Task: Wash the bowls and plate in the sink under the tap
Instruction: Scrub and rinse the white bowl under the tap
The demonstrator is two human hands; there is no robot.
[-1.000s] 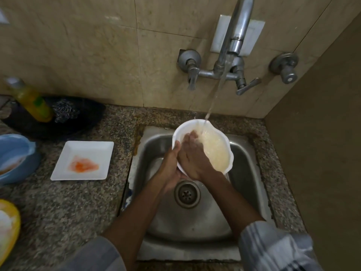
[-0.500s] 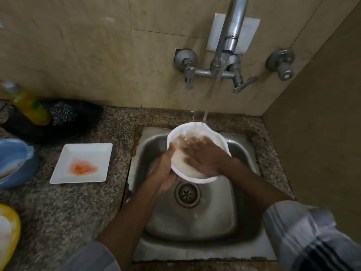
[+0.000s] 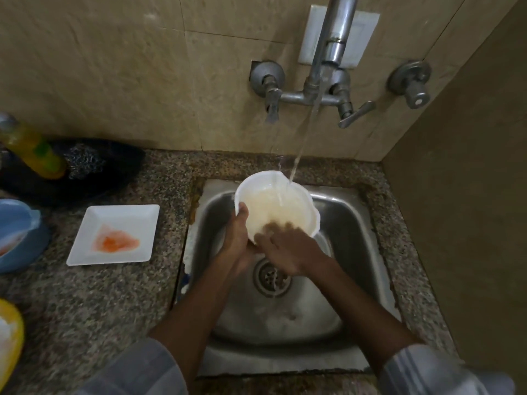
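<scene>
Head view, looking down at a steel sink (image 3: 356, 223) set in a speckled granite counter (image 3: 99, 295). Water runs from the tap (image 3: 333, 49) on the tiled wall & lands inside a white bowl (image 3: 302, 201) held over the back of the sink, above & behind the drain (image 3: 271, 277).

L hand (image 3: 236, 240) grips the bowl's left rim, thumb hooked over the edge into the bowl, fingers underneath w/ palm against the outer wall – closed on the bowl. R hand (image 3: 288, 252) lies over the near rim, fingers spread & reaching into the bowl, tips blurred under cloudy water; it's flat on the inner surface, not pinching anything. Bowl tilts a bit toward the person, inside looks milky/yellowish.

On the counter left of the sink: a square white plate (image 3: 85, 246) w/ an orange smear in the middle, apart from the sink edge. Further left, at frame edge, a blue bowl (image 3: 17, 223), partly cut off. Bottom-left corner: a yellow bowl (image 3: 14, 329), only partly in view. Back left near the wall: a yellow bottle (image 3: 31, 149) leaning, just beside a steel scrubber (image 3: 85, 161) sitting on sth dark – can't tell what

Striped sleeves show at both forearms along the bottom
</scene>
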